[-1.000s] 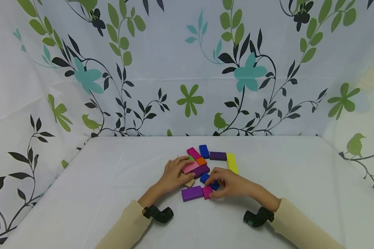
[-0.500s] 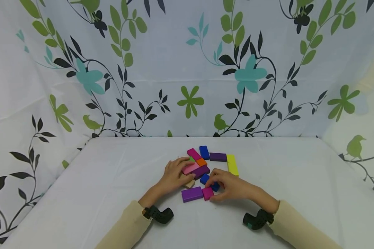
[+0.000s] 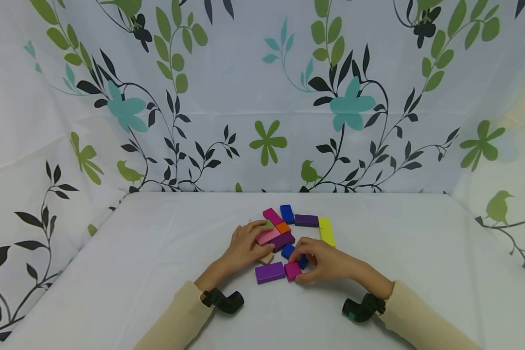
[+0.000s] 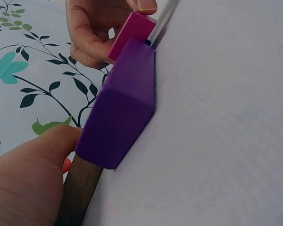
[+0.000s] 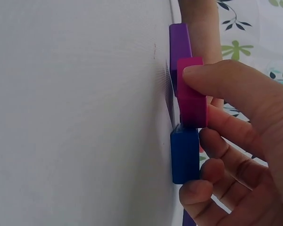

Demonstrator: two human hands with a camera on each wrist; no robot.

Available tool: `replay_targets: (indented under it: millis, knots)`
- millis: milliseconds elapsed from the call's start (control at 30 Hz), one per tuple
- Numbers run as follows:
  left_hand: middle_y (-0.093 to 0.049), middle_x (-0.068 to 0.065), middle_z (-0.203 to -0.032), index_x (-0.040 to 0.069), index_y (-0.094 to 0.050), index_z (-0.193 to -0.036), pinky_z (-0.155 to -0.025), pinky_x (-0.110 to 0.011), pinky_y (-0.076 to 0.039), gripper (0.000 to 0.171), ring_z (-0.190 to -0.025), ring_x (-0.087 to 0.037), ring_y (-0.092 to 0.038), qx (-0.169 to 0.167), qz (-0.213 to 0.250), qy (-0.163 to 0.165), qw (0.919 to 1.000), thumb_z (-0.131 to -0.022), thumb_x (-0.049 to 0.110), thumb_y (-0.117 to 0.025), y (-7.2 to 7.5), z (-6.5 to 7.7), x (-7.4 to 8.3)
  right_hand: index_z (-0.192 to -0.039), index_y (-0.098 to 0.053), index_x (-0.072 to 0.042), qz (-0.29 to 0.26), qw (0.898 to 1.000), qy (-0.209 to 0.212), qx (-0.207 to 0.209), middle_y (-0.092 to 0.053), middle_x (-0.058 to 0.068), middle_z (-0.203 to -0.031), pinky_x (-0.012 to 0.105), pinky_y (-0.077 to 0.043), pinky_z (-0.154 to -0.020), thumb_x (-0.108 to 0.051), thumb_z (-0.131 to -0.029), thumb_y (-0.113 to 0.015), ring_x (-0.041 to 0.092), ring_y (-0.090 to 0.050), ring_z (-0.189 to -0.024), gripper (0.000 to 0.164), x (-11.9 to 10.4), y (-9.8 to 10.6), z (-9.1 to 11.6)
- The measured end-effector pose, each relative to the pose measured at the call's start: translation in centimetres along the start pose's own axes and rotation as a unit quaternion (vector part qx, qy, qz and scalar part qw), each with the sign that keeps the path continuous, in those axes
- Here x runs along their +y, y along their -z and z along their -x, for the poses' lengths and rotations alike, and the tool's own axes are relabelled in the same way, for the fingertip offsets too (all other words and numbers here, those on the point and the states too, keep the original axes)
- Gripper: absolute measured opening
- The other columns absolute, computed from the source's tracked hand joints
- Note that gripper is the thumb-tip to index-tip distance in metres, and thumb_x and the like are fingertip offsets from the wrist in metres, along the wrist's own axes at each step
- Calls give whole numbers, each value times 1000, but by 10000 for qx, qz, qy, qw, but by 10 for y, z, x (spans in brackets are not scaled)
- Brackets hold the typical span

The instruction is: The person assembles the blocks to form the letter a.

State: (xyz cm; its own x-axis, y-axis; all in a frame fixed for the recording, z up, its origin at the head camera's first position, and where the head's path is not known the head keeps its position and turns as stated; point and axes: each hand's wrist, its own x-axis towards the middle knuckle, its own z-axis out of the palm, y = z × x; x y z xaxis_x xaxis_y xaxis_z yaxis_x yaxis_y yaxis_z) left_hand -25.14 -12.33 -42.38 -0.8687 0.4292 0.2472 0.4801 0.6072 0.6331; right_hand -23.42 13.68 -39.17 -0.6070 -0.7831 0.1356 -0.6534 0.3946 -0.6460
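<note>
My right hand [image 3: 325, 260] pinches a small magenta block [image 3: 292, 271], thumb on the near side and index finger over the far side. That block stands at the right end of a violet block [image 3: 270, 273]. Below the right fingers lies a blue block [image 5: 185, 155], beside the magenta one in the right wrist view. My left hand [image 3: 245, 245] rests over the left of the cluster, fingertips on a pink block [image 3: 268, 236] and thumb by a tan wooden block [image 3: 267, 258]. Left of the violet block, the left wrist view shows the wooden block's [image 4: 80, 188] brown grained side.
Behind the hands, a dark purple block [image 3: 306, 220] and a yellow block [image 3: 326, 231] form a corner. Another blue block [image 3: 287, 214], a magenta bar [image 3: 272, 216] and an orange block [image 3: 283, 227] lie at the back. A leaf-patterned curtain [image 3: 227, 97] hangs behind the white table [image 3: 113, 291].
The right hand keeps its pinch on the magenta block, which stays beside the violet block with hardly any shift. The left hand stays in place.
</note>
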Motion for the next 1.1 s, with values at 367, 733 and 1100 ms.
replay_targets:
  millis: [367,733,1100]
  knots:
    - [-38,-12,-152,11,-55,-136,-113,-64,-2,49,-142,-37,-26,-18,-5,38,10000,-92,32,-64,-1,0,-3,-108,-68,-10,-282,9993,183,152,-60,-1,-98,22,-50,-65,-23,-82,-78,16,-54,-75,31,1,0,6]
    - [-40,-13,-150,11,-56,-135,-113,-63,-7,48,-140,-37,-28,40,-68,-63,9999,-91,31,-65,-2,0,-5,-113,-68,-10,-387,9987,190,255,-61,1,-100,22,-50,-63,-22,-83,-77,20,-56,-75,33,2,1,12]
    - [-39,-13,-151,12,-56,-135,-113,-65,-3,49,-141,-37,-27,19,-7,-50,10000,-91,31,-65,-1,-1,-2,-112,-68,-10,-422,9977,331,416,-62,4,-101,21,-49,-60,-23,-85,-77,19,-56,-70,32,9,5,18]
